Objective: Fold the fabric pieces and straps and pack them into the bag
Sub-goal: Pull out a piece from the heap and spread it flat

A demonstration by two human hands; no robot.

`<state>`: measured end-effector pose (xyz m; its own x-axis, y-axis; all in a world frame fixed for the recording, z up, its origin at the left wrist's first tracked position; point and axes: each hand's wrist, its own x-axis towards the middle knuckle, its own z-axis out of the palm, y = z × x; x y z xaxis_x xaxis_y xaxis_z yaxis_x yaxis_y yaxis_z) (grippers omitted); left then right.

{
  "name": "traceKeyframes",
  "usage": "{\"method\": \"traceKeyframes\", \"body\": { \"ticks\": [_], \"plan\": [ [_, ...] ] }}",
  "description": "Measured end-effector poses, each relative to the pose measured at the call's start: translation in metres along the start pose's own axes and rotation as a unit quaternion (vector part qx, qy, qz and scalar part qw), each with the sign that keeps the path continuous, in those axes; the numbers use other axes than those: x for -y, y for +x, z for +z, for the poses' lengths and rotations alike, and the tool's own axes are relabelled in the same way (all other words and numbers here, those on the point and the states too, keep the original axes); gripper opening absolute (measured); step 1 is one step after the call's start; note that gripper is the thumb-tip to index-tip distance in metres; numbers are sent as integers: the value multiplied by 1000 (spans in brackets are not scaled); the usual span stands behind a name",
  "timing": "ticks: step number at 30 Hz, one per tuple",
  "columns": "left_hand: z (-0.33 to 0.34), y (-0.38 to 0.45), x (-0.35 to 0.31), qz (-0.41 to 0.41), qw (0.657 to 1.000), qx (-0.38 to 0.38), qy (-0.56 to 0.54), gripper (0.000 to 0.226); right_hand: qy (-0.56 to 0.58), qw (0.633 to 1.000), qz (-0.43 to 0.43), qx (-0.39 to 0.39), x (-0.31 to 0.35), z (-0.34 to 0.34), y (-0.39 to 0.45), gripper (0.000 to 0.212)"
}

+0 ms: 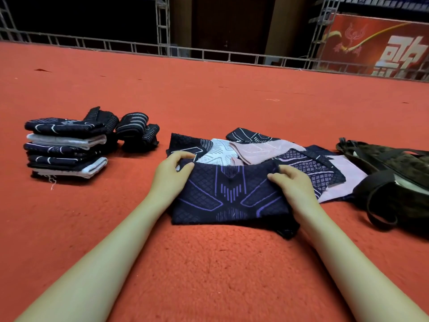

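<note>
A dark navy fabric piece with purple line patterns [229,196] lies on the red carpet in front of me. My left hand [171,173] pinches its upper left corner. My right hand [294,184] grips its upper right edge. Behind it lies a loose heap of unfolded fabric pieces [260,149], navy, white and pink. At the left stands a stack of folded fabric pieces [65,149], with rolled dark straps [137,133] beside it. A dark bag [394,177] with loop handles lies at the right.
Red carpet [209,263] covers the whole floor. A metal truss railing [162,49] runs along the far edge. A red banner with white characters [380,45] stands at the back right.
</note>
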<state>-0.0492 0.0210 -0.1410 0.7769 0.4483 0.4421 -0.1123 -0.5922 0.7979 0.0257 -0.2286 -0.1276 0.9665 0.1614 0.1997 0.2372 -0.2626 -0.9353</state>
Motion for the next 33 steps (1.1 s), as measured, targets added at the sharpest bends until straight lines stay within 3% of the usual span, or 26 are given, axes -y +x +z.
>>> {"method": "traceKeyframes", "body": {
  "ticks": [2, 5, 8, 10, 12, 14, 16, 17, 25, 29, 33],
  "plan": [
    [5, -3, 0, 4, 999, 20, 36, 24, 91, 995, 31, 4, 7, -6, -1, 8],
    [12, -9, 0, 41, 984, -11, 171, 31, 126, 991, 39, 5, 12, -10, -3, 16],
    [15, -14, -10, 108, 979, -44, 165, 27, 135, 990, 25, 3, 15, -5, -6, 17],
    [19, -19, -16, 138, 980, -7, 140, 24, 173, 983, 27, 56, 17, 3, -9, 12],
    [23, -24, -19, 154, 976, 45, 150, 24, 128, 985, -4, 113, 15, 12, -15, 19],
    [27, -28, -21, 170, 960, 86, 205, 26, -78, 982, -107, 132, 5, 20, -17, 26],
    [29, -27, -21, 171, 948, 96, 251, 26, -249, 939, -193, 137, -7, 23, -17, 30],
    [29, -27, -21, 170, 948, 87, 256, 26, -274, 928, -209, 140, -10, 24, -16, 31],
    [32, -27, -23, 122, 959, 53, 249, 31, -271, 939, -186, 100, -10, 28, -17, 31],
    [34, -37, -32, 150, 964, 102, 196, 27, -269, 944, -165, 94, -7, 29, -17, 35],
    [42, -40, -29, 84, 979, 134, 130, 31, -184, 974, -95, 96, -2, 28, -16, 35]
  ]
}}
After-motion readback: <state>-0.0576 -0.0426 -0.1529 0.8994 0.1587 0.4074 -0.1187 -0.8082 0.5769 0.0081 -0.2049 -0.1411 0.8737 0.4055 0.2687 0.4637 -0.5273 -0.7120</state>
